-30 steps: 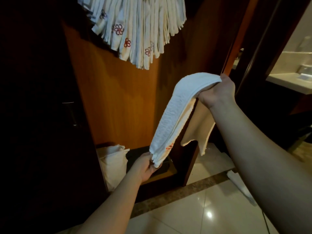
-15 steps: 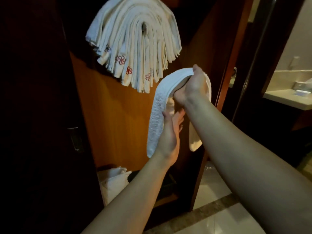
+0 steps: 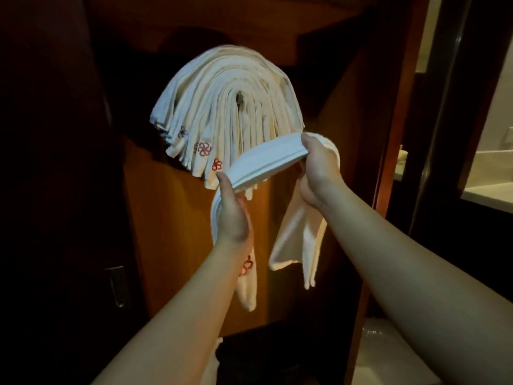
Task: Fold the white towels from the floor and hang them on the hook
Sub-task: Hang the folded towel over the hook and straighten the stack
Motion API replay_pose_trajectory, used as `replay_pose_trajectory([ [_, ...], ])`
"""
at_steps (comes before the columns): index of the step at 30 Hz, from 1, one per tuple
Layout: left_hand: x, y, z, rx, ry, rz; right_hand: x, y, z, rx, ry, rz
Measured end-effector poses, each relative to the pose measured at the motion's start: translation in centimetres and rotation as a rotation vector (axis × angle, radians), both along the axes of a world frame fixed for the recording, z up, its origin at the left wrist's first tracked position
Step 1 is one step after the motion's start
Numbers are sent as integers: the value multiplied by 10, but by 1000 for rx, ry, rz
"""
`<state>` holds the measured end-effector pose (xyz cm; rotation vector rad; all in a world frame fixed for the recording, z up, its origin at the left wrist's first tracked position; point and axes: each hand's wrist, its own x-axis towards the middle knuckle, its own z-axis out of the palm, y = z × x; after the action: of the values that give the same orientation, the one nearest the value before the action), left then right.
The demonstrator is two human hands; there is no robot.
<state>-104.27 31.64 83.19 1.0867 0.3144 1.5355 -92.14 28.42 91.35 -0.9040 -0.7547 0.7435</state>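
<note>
The room was dim, lit warmly. A wooden panel (image 3: 172, 232) of orange-brown grain formed the back wall of a recessed closet. Left of the panel stood a dark door (image 3: 55, 190) with a metal handle plate (image 3: 118, 286) low on it. Right of the panel ran a reddish wooden door frame (image 3: 394, 134), and beyond that frame a pale countertop (image 3: 488, 190) caught brighter light. Below the frame, a patch of pale glossy floor (image 3: 388, 362) showed.

No readable text, numbers or brand names. Only marks: red embroidered flower emblems near ends of hanging folded towels (image 3: 222, 112), and one on held towel (image 3: 266, 162), lower left end.
</note>
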Motion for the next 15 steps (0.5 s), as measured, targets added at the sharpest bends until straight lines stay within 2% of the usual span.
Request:
replay_pose_trajectory([
  [5, -5, 34, 51, -102, -43, 154, 36, 45, 7, -58, -235, 35],
  [12, -9, 86, 110, -73, 244, 342, 88, 109, 42, -86, -98, -101],
  [15, -21, 105, 133, 60, 365, 372, 108, 133, 64, -85, -131, -87],
])
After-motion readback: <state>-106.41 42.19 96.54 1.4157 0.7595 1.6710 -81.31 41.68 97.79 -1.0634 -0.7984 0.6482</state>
